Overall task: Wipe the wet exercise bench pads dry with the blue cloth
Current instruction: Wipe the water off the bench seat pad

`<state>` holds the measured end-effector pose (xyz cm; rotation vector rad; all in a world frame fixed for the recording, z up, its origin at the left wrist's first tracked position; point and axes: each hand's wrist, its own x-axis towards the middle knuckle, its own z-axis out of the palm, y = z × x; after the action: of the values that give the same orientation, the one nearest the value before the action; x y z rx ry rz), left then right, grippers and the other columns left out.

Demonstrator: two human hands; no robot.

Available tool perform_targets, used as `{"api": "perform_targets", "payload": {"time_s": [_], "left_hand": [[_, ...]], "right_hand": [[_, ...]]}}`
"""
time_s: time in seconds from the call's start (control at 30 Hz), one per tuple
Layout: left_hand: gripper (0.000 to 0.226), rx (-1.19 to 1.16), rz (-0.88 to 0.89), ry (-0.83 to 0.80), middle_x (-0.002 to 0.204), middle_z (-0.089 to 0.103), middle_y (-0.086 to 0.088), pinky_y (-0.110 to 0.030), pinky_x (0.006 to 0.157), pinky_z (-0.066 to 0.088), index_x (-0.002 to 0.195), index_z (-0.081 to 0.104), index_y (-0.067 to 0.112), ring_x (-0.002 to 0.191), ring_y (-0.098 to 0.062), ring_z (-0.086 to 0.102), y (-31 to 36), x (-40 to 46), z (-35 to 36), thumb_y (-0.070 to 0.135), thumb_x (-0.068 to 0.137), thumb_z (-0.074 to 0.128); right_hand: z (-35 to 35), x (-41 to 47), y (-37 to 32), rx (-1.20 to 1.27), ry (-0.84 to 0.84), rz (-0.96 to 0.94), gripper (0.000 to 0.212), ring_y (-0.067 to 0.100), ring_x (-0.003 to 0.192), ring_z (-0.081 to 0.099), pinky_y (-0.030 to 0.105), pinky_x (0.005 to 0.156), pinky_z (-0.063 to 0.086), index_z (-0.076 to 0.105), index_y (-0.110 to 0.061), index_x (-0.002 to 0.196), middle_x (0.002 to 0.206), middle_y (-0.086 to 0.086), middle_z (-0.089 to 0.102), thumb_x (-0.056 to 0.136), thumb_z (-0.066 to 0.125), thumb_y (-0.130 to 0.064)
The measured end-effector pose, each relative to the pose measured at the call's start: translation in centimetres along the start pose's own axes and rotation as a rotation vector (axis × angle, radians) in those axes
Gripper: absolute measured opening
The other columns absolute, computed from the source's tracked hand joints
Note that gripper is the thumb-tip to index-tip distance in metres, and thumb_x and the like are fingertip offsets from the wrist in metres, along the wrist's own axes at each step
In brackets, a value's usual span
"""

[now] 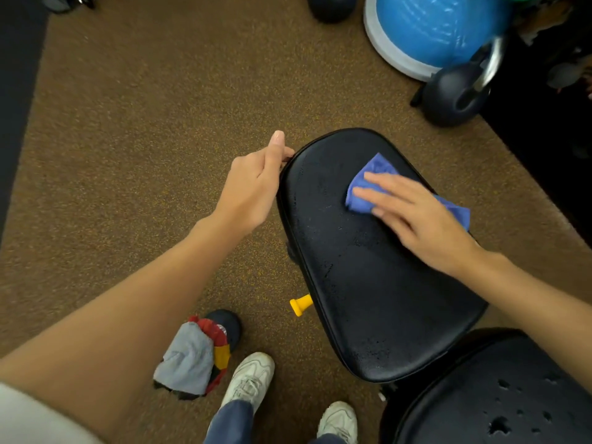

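Observation:
A black bench seat pad (368, 283) fills the middle right of the view, dotted with water droplets. My right hand (416, 216) lies flat on the crumpled blue cloth (368, 184), pressing it onto the pad's far half. My left hand (253, 184) grips the pad's far left edge, thumb up. A second black pad (499, 395) with larger water drops shows at the bottom right, partly under my right forearm.
A yellow adjustment knob (301, 305) sticks out left of the seat pad. A bundle of cloth and a dark object (198, 354) lie on the brown floor by my white shoes (250, 376). A blue balance dome (439, 30) and a dark kettlebell (458, 91) stand at the far right.

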<state>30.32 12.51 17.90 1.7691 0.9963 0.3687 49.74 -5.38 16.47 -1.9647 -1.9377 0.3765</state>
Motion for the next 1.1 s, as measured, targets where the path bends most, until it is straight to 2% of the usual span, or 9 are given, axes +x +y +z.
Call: {"api": "perform_targets", "payload": {"time_s": [0.07,0.2,0.4,0.5,0.63,0.73,0.9,1.0,1.1], "left_hand": [[0.049,-0.028,-0.008,0.035,0.090,0.064,0.023,0.001,0.080,0.035,0.097,0.066,0.029,0.091,0.017,0.056,-0.3,-0.1,0.0,0.046,0.102,0.021],[0.059,-0.056,-0.035,0.103,0.104,0.068,0.007,-0.022,0.095,0.040,0.109,0.070,0.016,0.104,-0.004,0.060,-1.5,-0.1,0.4,0.049,0.101,0.021],[0.061,-0.029,-0.031,0.109,0.110,0.068,0.003,-0.015,0.094,0.039,0.113,0.068,0.013,0.106,-0.005,0.059,-2.4,-0.4,0.1,0.049,0.101,0.020],[0.060,-0.007,-0.037,0.089,0.111,0.067,0.003,0.003,0.082,0.032,0.116,0.066,0.012,0.105,-0.001,0.057,-2.4,-0.7,-0.3,0.047,0.102,0.019],[0.060,-0.016,-0.046,0.090,0.113,0.066,0.003,-0.005,0.085,0.035,0.117,0.065,0.014,0.105,-0.001,0.057,-2.7,-0.9,-1.0,0.048,0.102,0.018],[0.059,0.004,-0.057,0.112,0.109,0.067,0.003,-0.006,0.084,0.037,0.114,0.067,0.013,0.103,-0.003,0.058,-3.1,-0.9,-1.1,0.046,0.102,0.019],[0.061,0.025,-0.034,0.125,0.107,0.070,-0.003,-0.035,0.099,0.042,0.109,0.069,0.012,0.105,-0.013,0.062,-3.3,-1.1,-0.9,0.046,0.102,0.019],[0.060,0.046,-0.037,0.103,0.109,0.069,-0.002,-0.028,0.096,0.041,0.114,0.067,0.013,0.106,-0.009,0.060,-3.2,-1.3,-1.2,0.044,0.103,0.018],[0.058,0.028,-0.052,0.060,0.115,0.066,0.001,-0.017,0.090,0.038,0.120,0.064,0.013,0.108,-0.004,0.056,-2.9,-1.7,-1.4,0.045,0.103,0.018]], "right_hand": [[0.3,2.4,0.1,-0.010,0.109,0.107,0.037,0.023,0.133,0.042,0.035,0.112,0.029,0.053,-0.016,0.136,0.143,0.005,0.047,0.100,0.044,-0.021],[2.6,7.4,-1.9,-0.068,0.262,0.206,0.036,0.022,0.129,0.044,0.037,0.109,0.030,0.054,-0.018,0.134,0.140,0.003,0.050,0.100,0.042,-0.018],[2.2,7.3,-2.7,-0.094,0.046,-0.115,0.039,0.023,0.129,0.044,0.036,0.108,0.032,0.053,-0.016,0.135,0.140,0.004,0.050,0.098,0.045,-0.009],[1.4,7.1,-0.2,-0.084,0.195,0.150,0.038,0.026,0.128,0.044,0.033,0.110,0.028,0.053,-0.015,0.134,0.139,0.005,0.051,0.098,0.042,-0.010],[2.0,7.7,-1.0,-0.061,0.375,0.484,0.038,0.026,0.127,0.042,0.034,0.111,0.027,0.053,-0.013,0.133,0.139,0.004,0.051,0.098,0.037,-0.014],[4.0,8.0,-4.8,-0.110,0.314,0.287,0.041,0.029,0.126,0.045,0.040,0.110,0.030,0.055,-0.013,0.132,0.138,0.007,0.053,0.094,0.043,-0.007],[5.7,4.1,-8.7,-0.145,-0.081,-0.274,0.048,0.024,0.131,0.040,0.041,0.111,0.029,0.057,-0.019,0.131,0.140,0.001,0.052,0.086,0.051,-0.002],[4.3,2.4,-6.6,-0.148,-0.114,-0.247,0.051,0.023,0.133,0.039,0.040,0.110,0.031,0.052,-0.020,0.135,0.145,0.000,0.046,0.087,0.050,-0.003],[2.7,2.4,-3.3,-0.124,0.071,0.024,0.045,0.026,0.130,0.044,0.035,0.112,0.028,0.052,-0.017,0.135,0.144,0.005,0.047,0.092,0.047,-0.004]]}}
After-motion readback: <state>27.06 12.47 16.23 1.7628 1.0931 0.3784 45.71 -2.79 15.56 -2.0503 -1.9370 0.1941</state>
